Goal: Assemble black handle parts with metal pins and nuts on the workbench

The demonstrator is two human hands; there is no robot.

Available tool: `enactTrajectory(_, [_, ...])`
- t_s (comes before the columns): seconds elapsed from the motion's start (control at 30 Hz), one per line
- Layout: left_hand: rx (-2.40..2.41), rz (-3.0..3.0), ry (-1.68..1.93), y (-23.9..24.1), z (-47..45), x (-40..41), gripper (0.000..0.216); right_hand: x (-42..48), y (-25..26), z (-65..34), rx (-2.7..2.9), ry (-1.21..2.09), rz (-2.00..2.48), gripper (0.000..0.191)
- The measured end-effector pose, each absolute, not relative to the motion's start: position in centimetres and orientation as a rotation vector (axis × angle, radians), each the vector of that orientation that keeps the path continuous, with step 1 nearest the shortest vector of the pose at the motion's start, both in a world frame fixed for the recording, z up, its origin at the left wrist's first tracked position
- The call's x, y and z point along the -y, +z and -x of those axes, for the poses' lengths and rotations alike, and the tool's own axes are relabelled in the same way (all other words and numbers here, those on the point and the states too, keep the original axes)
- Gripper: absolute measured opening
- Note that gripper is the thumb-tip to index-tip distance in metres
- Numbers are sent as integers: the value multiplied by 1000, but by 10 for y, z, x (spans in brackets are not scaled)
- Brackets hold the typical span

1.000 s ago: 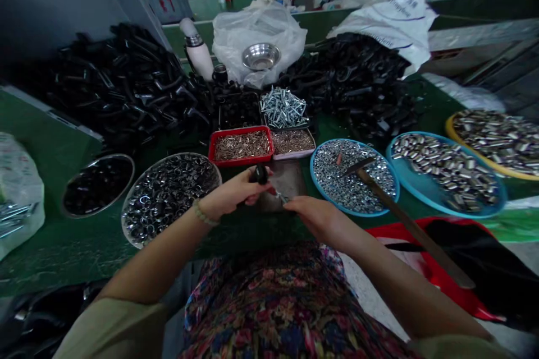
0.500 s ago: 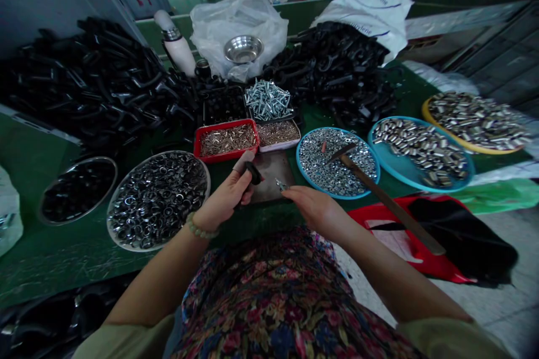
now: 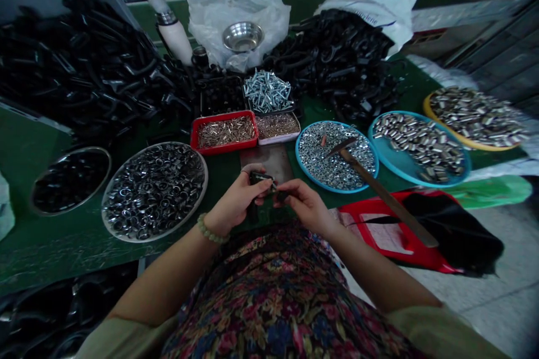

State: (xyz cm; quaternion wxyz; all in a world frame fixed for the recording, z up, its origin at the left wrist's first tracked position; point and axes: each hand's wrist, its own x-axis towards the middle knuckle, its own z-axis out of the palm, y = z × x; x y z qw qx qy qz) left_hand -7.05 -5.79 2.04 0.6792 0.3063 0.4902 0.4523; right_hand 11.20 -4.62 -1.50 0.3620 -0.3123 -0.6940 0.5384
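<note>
My left hand (image 3: 238, 197) is closed around a black plastic-looking part (image 3: 257, 176), with a covered fingertip lying along its far side. Close on its right, my right hand (image 3: 305, 205) pinches a small shiny metal piece (image 3: 274, 184) against the end of that part. Fingers hide most of this piece, so its exact kind does not show. Something dark (image 3: 282, 196) also shows beneath the right fingertips. Both hands are above the near edge of a flat metal plate (image 3: 269, 160) on the green table.
A red tray (image 3: 225, 133) of small pins and a tray of blue-silver screws (image 3: 267, 91) stand ahead. Black rings fill a round tray (image 3: 155, 190) at left. A hammer (image 3: 387, 199) lies across a blue tray (image 3: 303, 171) of nuts at right. Black parts (image 3: 349, 61) are heaped behind.
My hands have come together: the right hand moved left and brought the small metal piece to the black part. The head view has tilted slightly downward.
</note>
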Motion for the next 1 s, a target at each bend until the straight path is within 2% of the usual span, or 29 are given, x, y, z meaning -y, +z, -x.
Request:
enactTrajectory(0.1, [-1156, -957, 859, 22, 79, 63, 40, 43, -13, -123, 1973, 1441, 737, 20])
enactTrajectory(0.17, [-1120, -1123, 839, 23, 81, 66, 41, 40, -10, -127, 1820, 1682, 700, 20])
enactTrajectory(0.27, [-1053, -1238, 902, 21, 79, 70, 47, 36, -9, -126, 1407, 2068, 627, 35])
enactTrajectory(0.33, [-1096, -1222, 970, 16, 75, 73, 51, 35, -10, -123, 1271, 2199, 590, 42])
enactTrajectory(0.53, [-1055, -1009, 1112, 8, 67, 76, 48, 39, -7, -116, 1166, 2189, 622, 39])
enactTrajectory(0.83, [-978, -943, 1084, 12, 72, 80, 47, 48, 3, -102, 1036, 2296, 726, 50])
enactTrajectory(0.9, [-947, -943, 1075, 11, 73, 81, 56, 51, 4, -97, 1052, 2268, 778, 49])
enactTrajectory(1.0, [-1039, -1001, 1096, 9, 81, 77, 87, 46, 5, -92, 1148, 2155, 862, 41])
